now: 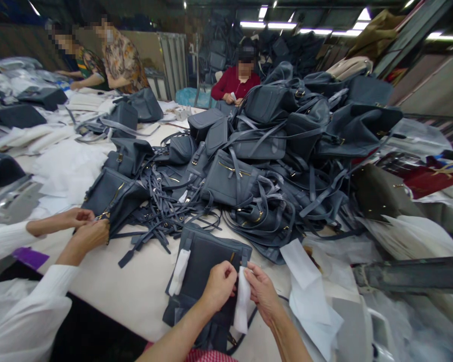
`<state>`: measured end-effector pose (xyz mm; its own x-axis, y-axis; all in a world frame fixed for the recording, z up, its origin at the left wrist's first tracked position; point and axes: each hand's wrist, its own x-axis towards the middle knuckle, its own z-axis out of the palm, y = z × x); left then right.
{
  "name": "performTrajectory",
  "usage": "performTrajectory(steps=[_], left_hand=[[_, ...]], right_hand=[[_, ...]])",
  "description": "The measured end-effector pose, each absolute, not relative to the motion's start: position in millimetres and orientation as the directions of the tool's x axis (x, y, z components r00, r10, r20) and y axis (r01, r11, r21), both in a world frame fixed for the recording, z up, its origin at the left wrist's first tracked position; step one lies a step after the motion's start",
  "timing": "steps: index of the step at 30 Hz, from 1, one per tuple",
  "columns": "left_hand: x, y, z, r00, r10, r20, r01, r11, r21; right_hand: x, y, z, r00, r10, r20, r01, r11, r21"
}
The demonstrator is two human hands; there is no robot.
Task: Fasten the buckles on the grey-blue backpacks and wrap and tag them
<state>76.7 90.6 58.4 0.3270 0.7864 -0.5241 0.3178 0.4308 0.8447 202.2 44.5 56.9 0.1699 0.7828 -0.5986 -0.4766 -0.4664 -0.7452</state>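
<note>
A dark blue-grey bag lies flat on the table in front of me. A white padding wrap surrounds a strap on its right side, and a second white wrap covers the strap on the left. My right hand pinches the right wrap near its top between thumb and fingers. Just left of that wrap, my left hand is closed with its fingertips together; what they hold is hidden. Loose white sheets lie right of the bag.
A tall heap of similar bags and tangled straps fills the table beyond. At left, a co-worker's hands hold another bag's zipper area. A person in red sits behind the heap. A metal bar juts in at right.
</note>
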Motion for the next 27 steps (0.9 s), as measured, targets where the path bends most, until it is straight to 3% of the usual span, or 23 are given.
performTrajectory(steps=[10,27], left_hand=[[72,102,63,0.316,0.843,-0.436,0.388,0.305,0.870],[75,97,59,0.410,0.699,-0.586,0.337,0.480,0.810]], right_hand=[[205,45,48,0.163,0.796,-0.583,-0.423,-0.477,-0.770],[208,41,57,0.115,0.815,-0.567,-0.400,-0.485,-0.778]])
